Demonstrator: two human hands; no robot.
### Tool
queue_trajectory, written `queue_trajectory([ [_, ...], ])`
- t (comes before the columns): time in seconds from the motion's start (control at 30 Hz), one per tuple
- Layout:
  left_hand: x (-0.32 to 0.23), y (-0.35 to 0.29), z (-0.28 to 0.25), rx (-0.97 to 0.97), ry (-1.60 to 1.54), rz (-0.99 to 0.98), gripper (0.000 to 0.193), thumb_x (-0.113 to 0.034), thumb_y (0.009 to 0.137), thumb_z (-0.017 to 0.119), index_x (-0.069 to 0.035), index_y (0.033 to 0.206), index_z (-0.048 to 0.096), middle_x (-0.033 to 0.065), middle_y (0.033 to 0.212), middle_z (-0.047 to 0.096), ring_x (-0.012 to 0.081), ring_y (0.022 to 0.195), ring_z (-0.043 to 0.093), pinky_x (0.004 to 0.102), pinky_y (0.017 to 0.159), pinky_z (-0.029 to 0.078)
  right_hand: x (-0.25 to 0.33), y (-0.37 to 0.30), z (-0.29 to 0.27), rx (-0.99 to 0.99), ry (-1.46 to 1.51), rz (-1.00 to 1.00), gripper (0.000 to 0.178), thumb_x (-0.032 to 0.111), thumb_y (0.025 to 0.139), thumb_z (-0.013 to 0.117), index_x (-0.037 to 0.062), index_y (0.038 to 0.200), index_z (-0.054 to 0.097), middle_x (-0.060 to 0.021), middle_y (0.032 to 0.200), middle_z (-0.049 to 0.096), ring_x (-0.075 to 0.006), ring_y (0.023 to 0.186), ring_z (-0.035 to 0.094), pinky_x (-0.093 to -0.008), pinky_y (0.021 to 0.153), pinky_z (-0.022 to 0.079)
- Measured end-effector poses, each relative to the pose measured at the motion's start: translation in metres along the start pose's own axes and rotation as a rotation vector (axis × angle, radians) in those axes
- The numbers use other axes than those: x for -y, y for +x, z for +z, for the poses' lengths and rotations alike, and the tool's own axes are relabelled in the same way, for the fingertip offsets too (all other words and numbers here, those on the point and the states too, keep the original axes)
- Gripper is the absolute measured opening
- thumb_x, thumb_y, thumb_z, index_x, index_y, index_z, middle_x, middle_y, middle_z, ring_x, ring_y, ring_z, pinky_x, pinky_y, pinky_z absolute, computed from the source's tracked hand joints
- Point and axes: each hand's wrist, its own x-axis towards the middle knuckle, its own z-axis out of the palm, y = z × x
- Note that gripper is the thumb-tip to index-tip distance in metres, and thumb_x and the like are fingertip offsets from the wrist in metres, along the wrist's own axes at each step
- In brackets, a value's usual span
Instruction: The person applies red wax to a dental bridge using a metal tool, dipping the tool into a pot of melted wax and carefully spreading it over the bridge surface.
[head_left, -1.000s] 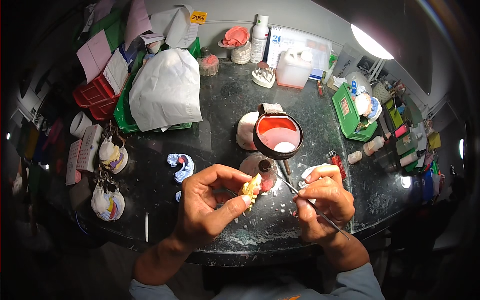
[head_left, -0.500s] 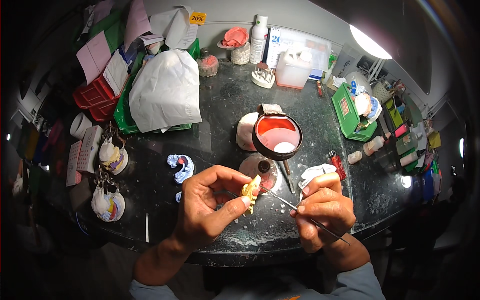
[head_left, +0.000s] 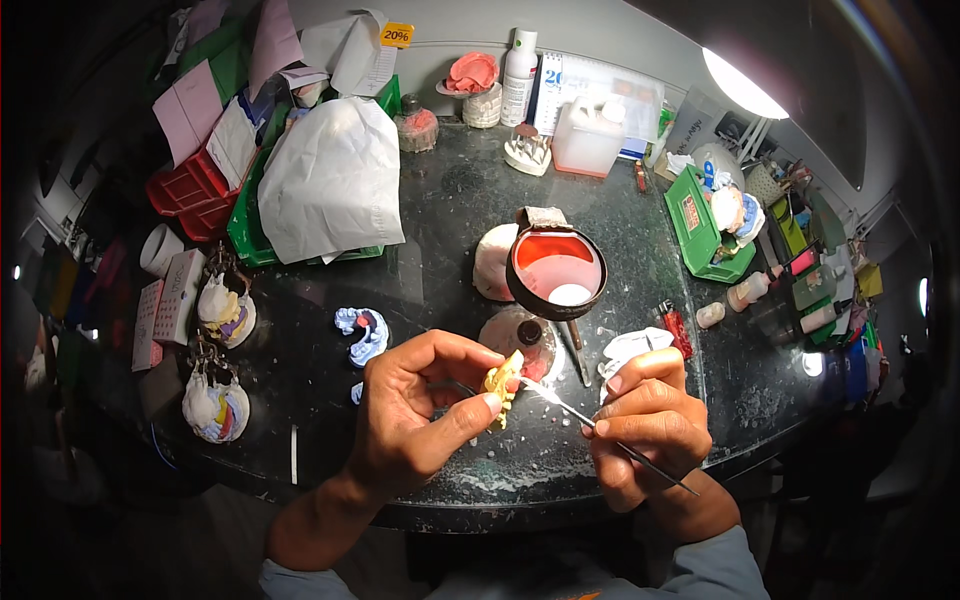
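Between the thumb and fingers of my left hand (head_left: 425, 405) is a small yellow dental model piece (head_left: 499, 388), held upright above the bench. My right hand (head_left: 650, 425) grips a thin metal dental wax tool (head_left: 640, 458) like a pen. The tool's far tip (head_left: 540, 391) shines bright and meets or nearly meets the model's right side, where a reddish patch shows. A thin dark rod shows behind my left fingers; what it belongs to is hidden. Just beyond my hands stands a round dark-rimmed pan (head_left: 556, 308) of red and pink wax.
Beneath the pan sits a glass burner (head_left: 527, 345) with a dark top. Blue dental casts (head_left: 366, 338) lie left of my left hand, and articulated plaster models (head_left: 217, 408) stand farther left. A white cast (head_left: 636, 345) and a red lighter (head_left: 676, 331) are beyond my right hand.
The wax tool has turned slightly in my right hand, and its tip now catches the light. My left hand and the yellow model have barely moved.
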Motion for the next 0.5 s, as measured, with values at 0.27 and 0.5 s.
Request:
queue_trajectory([
  [0.27, 0.007, 0.0, -0.003, 0.043, -0.016, 0.068, 0.026, 0.001, 0.085, 0.071, 0.006, 0.11, 0.064, 0.0135, 0.099, 0.072, 0.0137, 0.09, 0.07, 0.0244, 0.074, 0.058, 0.001, -0.001, -0.003, -0.032, -0.002, 0.008, 0.025, 0.0, 0.065, 0.07, 0.0065, 0.089, 0.069, -0.0033, 0.073, 0.066, -0.0248, 0.081, 0.063, -0.0348, 0.074, 0.049],
  [0.5, 0.01, 0.0, -0.003, -0.008, 0.113, 0.1, 0.029, 0.0, 0.082, 0.075, 0.004, 0.108, 0.064, 0.0127, 0.099, 0.072, 0.013, 0.09, 0.069, 0.0227, 0.072, 0.056, -0.019, 0.012, 0.0, -0.257, -0.21, 0.029, 0.022, -0.007, 0.069, 0.069, 0.0035, 0.088, 0.066, -0.0048, 0.073, 0.064, -0.021, 0.072, 0.057, -0.0371, 0.081, 0.048],
])
